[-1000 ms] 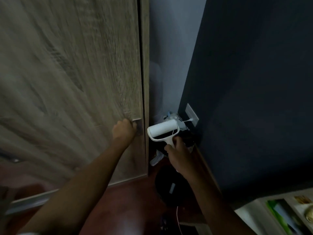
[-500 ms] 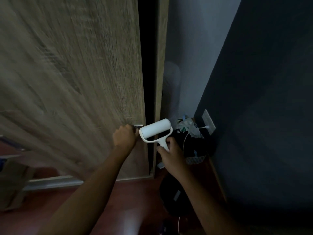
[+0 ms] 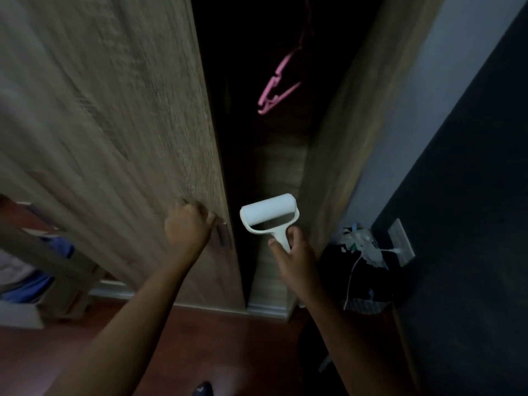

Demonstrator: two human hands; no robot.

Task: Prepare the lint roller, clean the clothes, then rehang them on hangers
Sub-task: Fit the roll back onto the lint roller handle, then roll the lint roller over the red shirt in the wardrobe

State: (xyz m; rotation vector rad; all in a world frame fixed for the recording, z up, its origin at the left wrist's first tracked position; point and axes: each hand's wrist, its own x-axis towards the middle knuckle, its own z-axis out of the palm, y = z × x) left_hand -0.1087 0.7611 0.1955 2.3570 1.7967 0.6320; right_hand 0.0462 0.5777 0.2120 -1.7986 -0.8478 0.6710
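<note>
At lower centre, the left hand [image 3: 187, 228] hooked curled fingers on the door handle [image 3: 224, 236] of the part-open wardrobe door [image 3: 114, 124]. The right hand [image 3: 294, 254] gripped the lint roller [image 3: 268, 214] by its stem. Step judged: gaining access to the clothes. The next move calls for a wider opening and a reach past the pink hanger [image 3: 275, 92].

dim, murky view; the door [image 3: 108, 115] at 10 o'clock smears with motion blur; the closet gap [image 3: 257, 155] at 12 is near black.

Left hand [image 3: 187, 228] grips wardrobe door [image 3: 114, 124]; right hand [image 3: 294, 257] holds lint roller [image 3: 268, 215].
</note>
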